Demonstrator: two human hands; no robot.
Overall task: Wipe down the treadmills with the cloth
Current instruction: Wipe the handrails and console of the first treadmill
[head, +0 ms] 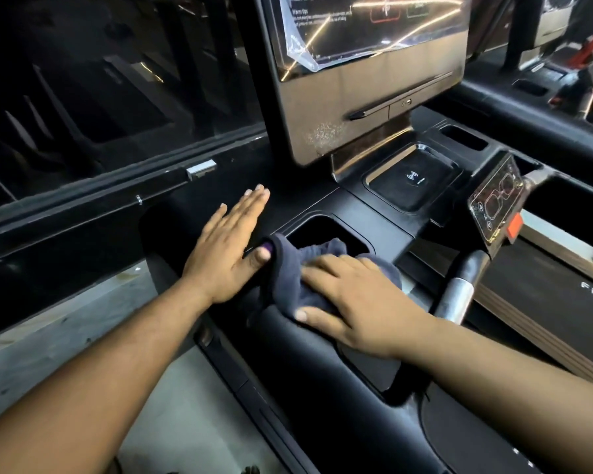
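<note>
Beside the treadmill's [322, 388] rectangular cup well, your right hand [360, 302] pressed flat on the soft grey cloth [288, 278]; your left hand [226, 248] lay open, fingers straight.

Cloth [308, 271]: dark grey, bunched and crumpled, centre of frame, lying on the treadmill [353, 213] console at the near rim of a cup recess, partly draped into it. Treadmill: black console, glossy screen upper centre with peeling film, charging pad and button panel at right.
</note>
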